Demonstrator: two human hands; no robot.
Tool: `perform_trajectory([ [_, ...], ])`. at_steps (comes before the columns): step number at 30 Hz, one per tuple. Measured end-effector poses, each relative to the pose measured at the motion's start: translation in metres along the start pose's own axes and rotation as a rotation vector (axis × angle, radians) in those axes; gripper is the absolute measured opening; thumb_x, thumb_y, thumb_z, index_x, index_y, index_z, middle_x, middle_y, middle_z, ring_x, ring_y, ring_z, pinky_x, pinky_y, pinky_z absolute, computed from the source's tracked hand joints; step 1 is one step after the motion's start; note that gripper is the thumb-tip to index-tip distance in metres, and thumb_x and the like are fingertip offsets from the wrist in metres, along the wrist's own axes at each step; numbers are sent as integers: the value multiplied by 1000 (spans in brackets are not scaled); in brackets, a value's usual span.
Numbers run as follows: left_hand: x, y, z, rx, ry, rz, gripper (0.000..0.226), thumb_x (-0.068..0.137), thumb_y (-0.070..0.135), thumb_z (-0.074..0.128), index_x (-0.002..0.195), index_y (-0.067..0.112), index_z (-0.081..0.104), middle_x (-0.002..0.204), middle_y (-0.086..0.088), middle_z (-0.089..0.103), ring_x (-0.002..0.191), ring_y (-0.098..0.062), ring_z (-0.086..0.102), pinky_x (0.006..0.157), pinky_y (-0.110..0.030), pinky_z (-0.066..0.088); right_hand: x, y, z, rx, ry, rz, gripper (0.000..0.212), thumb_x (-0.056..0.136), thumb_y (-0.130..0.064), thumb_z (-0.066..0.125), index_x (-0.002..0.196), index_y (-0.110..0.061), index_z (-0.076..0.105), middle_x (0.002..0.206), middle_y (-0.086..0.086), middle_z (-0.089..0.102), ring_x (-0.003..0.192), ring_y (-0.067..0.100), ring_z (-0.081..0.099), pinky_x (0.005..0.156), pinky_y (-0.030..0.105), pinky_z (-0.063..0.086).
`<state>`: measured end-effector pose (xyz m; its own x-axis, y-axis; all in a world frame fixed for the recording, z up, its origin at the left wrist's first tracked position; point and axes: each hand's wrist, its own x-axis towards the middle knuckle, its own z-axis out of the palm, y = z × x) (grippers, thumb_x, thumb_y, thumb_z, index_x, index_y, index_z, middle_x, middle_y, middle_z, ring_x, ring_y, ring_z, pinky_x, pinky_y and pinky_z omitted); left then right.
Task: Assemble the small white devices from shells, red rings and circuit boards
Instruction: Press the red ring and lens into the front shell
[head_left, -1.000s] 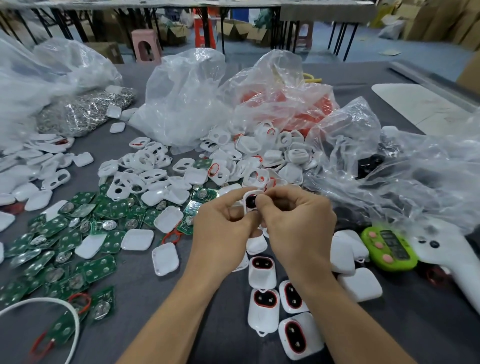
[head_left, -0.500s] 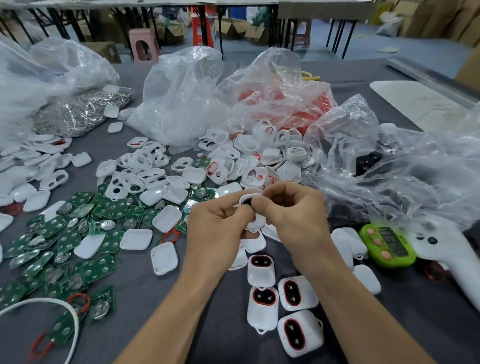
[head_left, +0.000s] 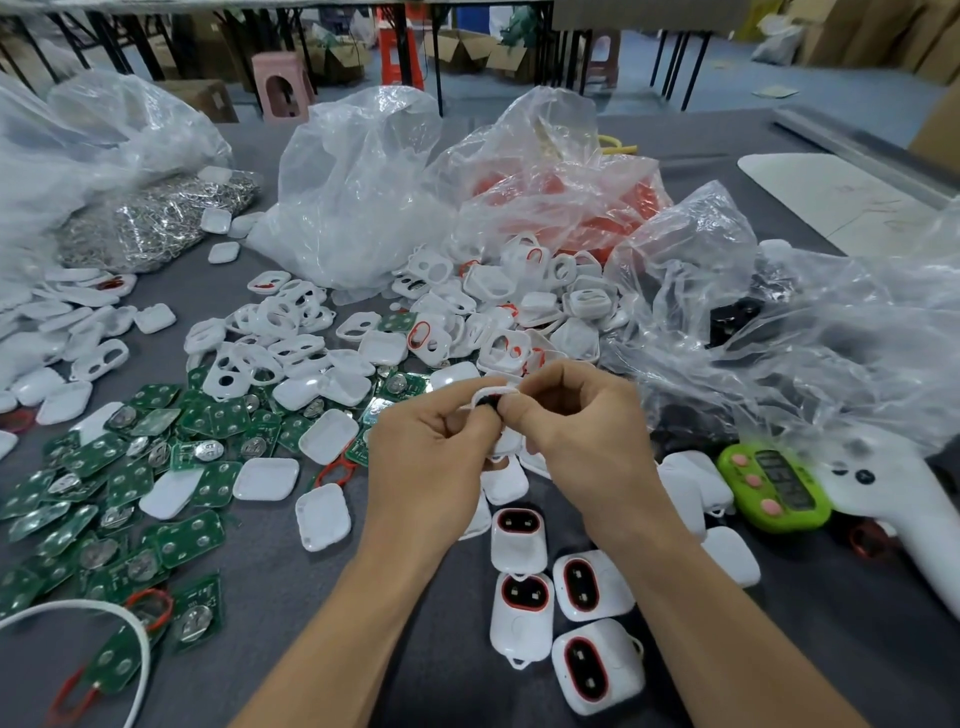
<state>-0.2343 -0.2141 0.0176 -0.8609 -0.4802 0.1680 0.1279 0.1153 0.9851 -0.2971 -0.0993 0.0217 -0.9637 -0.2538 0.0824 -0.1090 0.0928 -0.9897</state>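
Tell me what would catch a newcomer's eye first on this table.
Probably the two bare hands, left hand and right hand, pinching one small white plastic shell at centre. Next, the scatter of green circuit boards on the left, and four finished white devices with red rings just below the hands.

no readable text, labels or numbers on anything in view

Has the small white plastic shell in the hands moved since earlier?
Cannot tell: the small white plastic shell sits above the finished white devices as before; the camera shifted.
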Motion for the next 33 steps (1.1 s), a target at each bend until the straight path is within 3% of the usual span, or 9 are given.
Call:
perform_trajectory([
  [3, 2, 3, 0, 55, 90, -36, 44, 95, 9, 68, 79, 48, 80, 60, 2, 72, 60, -12, 69, 54, -25, 59, -1, 2, 2, -7, -3, -15, 17, 80, -11, 77, 74, -27, 75, 67, -8, 72, 59, 9, 65, 60, 20, 50],
  [6, 4, -2, -2, 255, 209, -15, 34, 94, 18, 70, 79, 48, 77, 65, 16, 73, 65, -9, 72, 61, -32, 59, -5, 2, 7, -6, 31, -61, 16, 84, -17, 75, 77, -31, 78, 68, -7, 74, 61, 9, 70, 61, 22, 56],
  [8, -1, -2, 0, 364, 172, 25, 23, 90, 24, 71, 97, 45, 77, 70, 30, 70, 73, 5, 69, 66, -19, 56, -10, -2, 12, 31, -42, -74, 15, 83, -25, 74, 82, -39, 79, 74, -11, 77, 70, 6, 73, 66, 22, 58],
  [10, -6, -4, 3, 382, 77, 18, 45, 82, 26, 72, 120, 50, 71, 80, 40, 67, 80, 16, 66, 70, -3, 48, -11, -4, 14, 9, -47, -102, 29, 83, -17, 76, 80, -46, 78, 78, -15, 77, 74, 0, 73, 68, 16, 56],
  [14, -1, -2, 2, 187, 24, -24, 45, 75, 27, 78, 106, 59, 72, 95, 29, 76, 87, 6, 73, 77, -14, 57, -2, -5, 3, 263, -22, 149, 35, 91, 3, 68, 77, -25, 83, 87, 6, 80, 80, 19, 74, 77, 32, 63],
  [18, 4, -1, -2, -63, 90, -126, 37, 82, 3, 81, 97, 37, 80, 94, 11, 80, 91, -7, 77, 76, -27, 63, 5, -11, -9, 539, -206, 409, 24, 97, 0, 60, 86, -10, 80, 87, 11, 79, 71, 15, 75, 62, 23, 60],
  [21, 4, 1, -3, -179, 20, -175, 31, 85, -2, 77, 96, 25, 83, 93, -4, 81, 89, -22, 78, 79, -37, 64, 6, -10, -14, 577, -264, 441, 23, 95, -2, 61, 86, -10, 81, 86, 9, 78, 70, 14, 73, 62, 24, 59],
  [26, 6, 0, -5, -228, 10, -220, 21, 86, 3, 78, 98, 20, 83, 93, -9, 80, 89, -26, 78, 86, -42, 59, 8, -8, -20, 648, -356, 419, 17, 74, -8, 69, 86, -10, 81, 88, 9, 76, 76, 16, 73, 71, 26, 61],
  [33, 6, 0, -5, -185, 57, -179, 22, 83, 4, 81, 88, 26, 83, 84, -6, 80, 79, -22, 77, 77, -38, 62, 8, -3, -19, 611, -297, 407, 10, 73, -10, 73, 78, -13, 80, 84, 7, 77, 73, 14, 72, 68, 23, 60],
])
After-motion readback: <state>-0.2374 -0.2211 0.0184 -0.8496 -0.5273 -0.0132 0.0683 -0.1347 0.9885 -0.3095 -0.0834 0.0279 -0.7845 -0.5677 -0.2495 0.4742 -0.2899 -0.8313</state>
